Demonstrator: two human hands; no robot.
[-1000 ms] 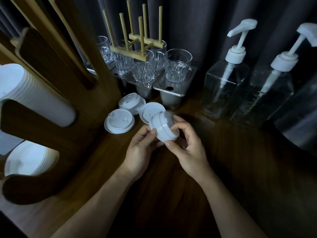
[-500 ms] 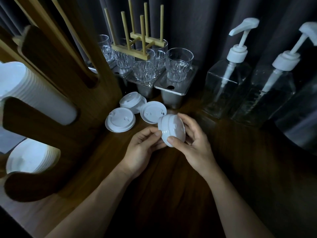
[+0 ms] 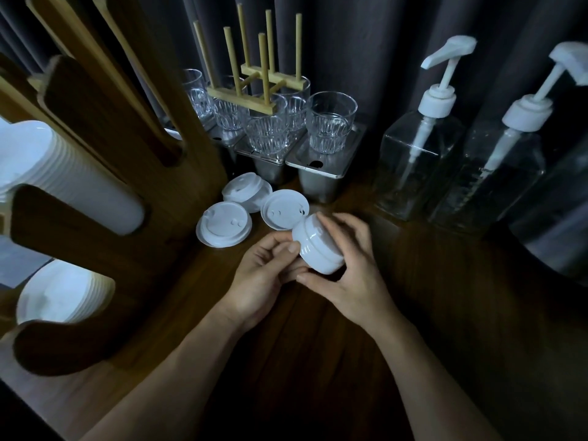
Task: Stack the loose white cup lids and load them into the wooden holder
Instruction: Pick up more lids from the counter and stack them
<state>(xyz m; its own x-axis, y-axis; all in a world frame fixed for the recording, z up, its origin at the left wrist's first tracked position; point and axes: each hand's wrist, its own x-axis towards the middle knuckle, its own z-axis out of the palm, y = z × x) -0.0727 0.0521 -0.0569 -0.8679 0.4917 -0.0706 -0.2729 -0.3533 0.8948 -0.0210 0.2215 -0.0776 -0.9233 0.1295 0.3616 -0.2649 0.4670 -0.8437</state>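
Alignment of the lid stack is judged to be the step in hand. Head view: the lid stack, a short nested pile of white lids, is held tilted and appears clear of the table. The left hand pinches its left rim between thumb and curled fingertips. The right hand cups it from the right, fingers curled over the far side and thumb at the near lower edge. Three loose lids lie flat on the table beyond the hands: the left lid, the rear lid and the right lid, the last just beside the lid stack. The wooden holder stands at the left; its upper slot holds a row of lids and its lower slot a second row. Recommended procedure: rotate the lids until the raised spouts coincide, then press evenly around the rim so each lid seats square. Grip lightly, since thin plastic probably flexes and may spring apart. Add the three loose lids one at a time before loading. Avoid the glasses and pump bottles behind.
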